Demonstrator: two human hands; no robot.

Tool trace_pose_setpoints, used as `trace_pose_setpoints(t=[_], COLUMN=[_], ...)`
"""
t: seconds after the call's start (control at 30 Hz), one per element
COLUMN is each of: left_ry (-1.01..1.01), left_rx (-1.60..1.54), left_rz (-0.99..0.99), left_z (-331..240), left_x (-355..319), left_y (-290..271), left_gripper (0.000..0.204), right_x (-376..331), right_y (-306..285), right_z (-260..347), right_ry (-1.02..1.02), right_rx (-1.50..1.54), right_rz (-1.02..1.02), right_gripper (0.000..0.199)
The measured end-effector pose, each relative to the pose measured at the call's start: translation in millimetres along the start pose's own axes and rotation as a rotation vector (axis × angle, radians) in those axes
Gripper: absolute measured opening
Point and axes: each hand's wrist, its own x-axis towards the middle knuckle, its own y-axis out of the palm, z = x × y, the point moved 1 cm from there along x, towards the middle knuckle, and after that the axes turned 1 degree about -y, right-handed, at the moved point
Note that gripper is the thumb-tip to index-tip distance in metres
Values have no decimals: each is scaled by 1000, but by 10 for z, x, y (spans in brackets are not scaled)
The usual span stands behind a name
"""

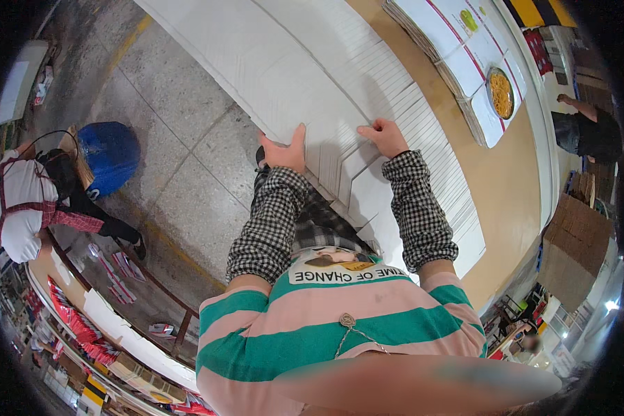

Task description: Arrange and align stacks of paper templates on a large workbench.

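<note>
Your left hand (284, 149) lies flat, fingers spread, on the fanned stack of white cardboard sheets (367, 90) on the tan table (513, 173). Your right hand (385, 136) pinches one sheet's edge. Most sheets look still unsorted; a printed stack (464, 55) sits well apart.

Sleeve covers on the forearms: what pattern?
Black-and-white check sleeve covers, clearest in the head view.
</note>
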Motion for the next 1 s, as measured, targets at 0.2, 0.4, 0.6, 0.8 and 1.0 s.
trace_pose_setpoints(t=[0.2,0.4,0.6,0.8,1.0], left_ry=[23,26,9,30,-10], left_rx=[7,-44,-45,60,66], left_rz=[-5,6,42,-12,16], left_z=[25,195,72,284,263], left_x=[-7,96,47,152,111], left_y=[12,8,35,25,36], left_gripper=[93,96,93,93,100], right_x=[-33,-120,-54,-72,-105], right_y=[-4,-31,-36,-19,-90], right_z=[55,91,-142,-73,-81], right_ry=[17,90,54,50,17], right_rx=[-49,-68,-16,-27,-53], right_rz=[2,-6,2,20,9], right_gripper=[38,41,41,39,42])
